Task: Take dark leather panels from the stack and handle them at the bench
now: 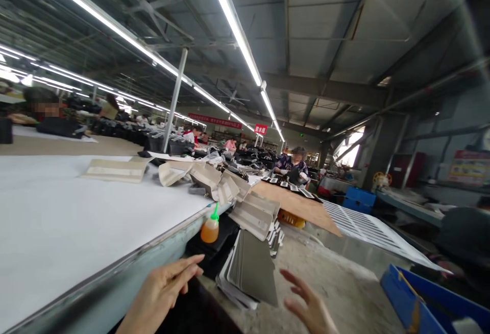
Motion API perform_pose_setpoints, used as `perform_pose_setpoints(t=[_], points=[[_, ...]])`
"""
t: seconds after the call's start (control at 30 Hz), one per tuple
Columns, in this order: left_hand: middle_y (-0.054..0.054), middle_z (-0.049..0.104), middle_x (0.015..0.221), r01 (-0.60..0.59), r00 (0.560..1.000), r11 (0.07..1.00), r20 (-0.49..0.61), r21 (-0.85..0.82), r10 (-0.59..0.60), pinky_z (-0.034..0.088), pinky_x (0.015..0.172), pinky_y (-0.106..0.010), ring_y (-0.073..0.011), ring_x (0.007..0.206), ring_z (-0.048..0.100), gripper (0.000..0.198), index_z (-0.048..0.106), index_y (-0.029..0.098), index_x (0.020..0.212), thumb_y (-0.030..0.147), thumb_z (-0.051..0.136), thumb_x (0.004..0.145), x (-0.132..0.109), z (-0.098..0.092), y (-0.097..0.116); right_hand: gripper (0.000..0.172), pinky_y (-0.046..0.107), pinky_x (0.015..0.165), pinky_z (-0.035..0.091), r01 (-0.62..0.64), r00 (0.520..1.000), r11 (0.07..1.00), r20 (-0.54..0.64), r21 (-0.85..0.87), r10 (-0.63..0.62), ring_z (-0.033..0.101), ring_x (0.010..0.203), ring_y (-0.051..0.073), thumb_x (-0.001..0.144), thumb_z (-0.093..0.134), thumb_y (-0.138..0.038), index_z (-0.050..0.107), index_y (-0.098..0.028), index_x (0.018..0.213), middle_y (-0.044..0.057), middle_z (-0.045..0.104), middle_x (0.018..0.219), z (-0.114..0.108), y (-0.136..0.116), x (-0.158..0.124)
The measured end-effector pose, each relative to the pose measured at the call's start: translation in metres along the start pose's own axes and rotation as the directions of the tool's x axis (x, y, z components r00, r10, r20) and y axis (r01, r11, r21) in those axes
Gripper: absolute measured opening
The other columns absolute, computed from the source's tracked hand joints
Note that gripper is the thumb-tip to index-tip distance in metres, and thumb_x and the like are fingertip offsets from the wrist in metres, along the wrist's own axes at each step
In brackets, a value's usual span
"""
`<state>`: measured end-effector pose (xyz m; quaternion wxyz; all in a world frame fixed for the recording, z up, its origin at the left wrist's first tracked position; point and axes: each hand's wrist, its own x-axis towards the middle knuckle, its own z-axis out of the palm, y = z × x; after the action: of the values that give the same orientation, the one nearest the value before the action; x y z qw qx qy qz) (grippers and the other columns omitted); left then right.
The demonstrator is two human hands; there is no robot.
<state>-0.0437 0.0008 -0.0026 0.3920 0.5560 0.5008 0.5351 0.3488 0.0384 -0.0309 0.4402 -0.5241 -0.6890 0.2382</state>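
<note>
My left hand (168,288) reaches in from the lower left with its fingers stretched out, apparently holding nothing. To the right, my right hand (306,301) is open, fingers apart and slightly blurred. Between them, a little farther off, lies a stack of dark grey flat sheets (254,267) with white edges. My right hand is just beside its right edge; no contact shows. Beyond my left hand a squeeze bottle (210,228) of amber liquid with a green nozzle stands on a black item (195,255). Beige shaped panels (255,214) are piled behind the stack.
A long white-covered table (95,222) runs along the left. At the lower right is a blue crate (432,298). A striped white sheet (377,229) and a brown board (298,201) lie farther off. A co-worker (294,165) handles a black item at the back.
</note>
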Motion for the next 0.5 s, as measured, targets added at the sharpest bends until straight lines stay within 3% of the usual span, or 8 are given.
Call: perform_pose_setpoints(t=[0.03, 0.1, 0.17, 0.23, 0.27, 0.4, 0.43, 0.5], points=[[-0.011, 0.08, 0.091, 0.002, 1.0, 1.0, 0.026, 0.011, -0.002, 0.04, 0.046, -0.023, -0.0153, 0.058, 0.053, 0.067, 0.079, 0.019, 0.12, 0.071, 0.062, 0.081, 0.0, 0.0, -0.003, 0.07, 0.047, 0.105, 0.052, 0.02, 0.998, 1.0, 0.068, -0.021, -0.018, 0.061, 0.129, 0.039, 0.055, 0.088, -0.046, 0.076, -0.027, 0.121, 0.012, 0.07, 0.136, 0.022, -0.003, 0.008], [-0.013, 0.08, 0.108, 0.001, 0.997, 1.0, 0.074, 0.026, -0.003, 0.045, 0.049, -0.024, -0.0198, 0.07, 0.062, 0.063, 0.077, 0.021, 0.124, 0.069, 0.061, 0.085, 0.0, 0.001, -0.006, 0.063, 0.047, 0.108, 0.048, 0.054, 0.991, 0.996, 0.127, -0.074, -0.045, 0.064, 0.124, 0.039, 0.051, 0.09, -0.028, 0.08, -0.025, 0.113, 0.012, 0.074, 0.128, 0.053, -0.01, 0.02], [-0.015, 0.075, 0.127, -0.008, 0.992, 1.0, 0.123, 0.027, 0.005, 0.05, 0.055, -0.026, -0.0205, 0.074, 0.066, 0.067, 0.064, 0.025, 0.141, 0.066, 0.057, 0.09, -0.001, 0.005, -0.009, 0.04, 0.043, 0.102, 0.05, 0.095, 0.986, 0.989, 0.148, -0.116, -0.077, 0.069, 0.111, 0.035, 0.061, 0.084, -0.024, 0.083, -0.025, 0.101, 0.01, 0.079, 0.113, 0.066, -0.019, 0.025], [-0.018, 0.068, 0.137, -0.017, 0.984, 1.0, 0.178, 0.012, 0.015, 0.054, 0.06, -0.03, -0.0193, 0.071, 0.068, 0.077, 0.041, 0.027, 0.157, 0.065, 0.055, 0.092, -0.002, 0.017, -0.013, 0.015, 0.037, 0.09, 0.053, 0.146, 0.98, 0.979, 0.158, -0.14, -0.123, 0.072, 0.096, 0.029, 0.074, 0.078, -0.027, 0.083, -0.025, 0.088, 0.007, 0.08, 0.097, 0.069, -0.026, 0.025], [-0.021, 0.066, 0.14, -0.016, 0.977, 1.0, 0.211, 0.002, 0.015, 0.055, 0.062, -0.032, -0.0197, 0.07, 0.069, 0.085, 0.029, 0.025, 0.162, 0.066, 0.055, 0.092, -0.002, 0.027, -0.017, 0.011, 0.034, 0.083, 0.054, 0.169, 0.978, 0.974, 0.151, -0.149, -0.147, 0.072, 0.089, 0.027, 0.081, 0.074, -0.031, 0.082, -0.025, 0.084, 0.006, 0.079, 0.09, 0.07, -0.029, 0.024], [-0.031, 0.057, 0.145, 0.033, 0.949, 0.999, 0.313, -0.027, -0.023, 0.061, 0.071, -0.039, -0.0306, 0.086, 0.077, 0.115, 0.017, 0.006, 0.163, 0.08, 0.052, 0.082, -0.001, 0.076, -0.031, 0.044, 0.029, 0.065, 0.051, 0.267, 0.963, 0.952, 0.069, -0.151, -0.259, 0.068, 0.07, 0.023, 0.098, 0.053, -0.052, 0.075, -0.021, 0.075, 0.006, 0.071, 0.075, 0.093, -0.042, 0.014], [-0.03, 0.057, 0.146, 0.022, 0.949, 0.999, 0.317, -0.028, -0.012, 0.061, 0.084, -0.039, -0.0334, 0.104, 0.074, 0.117, 0.022, 0.002, 0.161, 0.08, 0.053, 0.08, -0.001, 0.085, -0.033, 0.048, 0.027, 0.061, 0.05, 0.304, 0.952, 0.944, 0.071, -0.129, -0.297, 0.067, 0.066, 0.021, 0.099, 0.051, -0.056, 0.074, -0.021, 0.075, 0.006, 0.07, 0.074, 0.103, -0.045, 0.011], [-0.025, 0.053, 0.152, 0.009, 0.963, 1.0, 0.27, 0.019, -0.014, 0.048, 0.109, -0.036, -0.0316, 0.135, 0.058, 0.098, 0.028, 0.001, 0.158, 0.068, 0.048, 0.089, 0.0, 0.095, -0.031, 0.053, 0.025, 0.058, 0.051, 0.389, 0.918, 0.919, 0.108, -0.059, -0.381, 0.067, 0.062, 0.019, 0.099, 0.046, -0.061, 0.074, -0.023, 0.076, 0.006, 0.071, 0.074, 0.12, -0.05, 0.004]])
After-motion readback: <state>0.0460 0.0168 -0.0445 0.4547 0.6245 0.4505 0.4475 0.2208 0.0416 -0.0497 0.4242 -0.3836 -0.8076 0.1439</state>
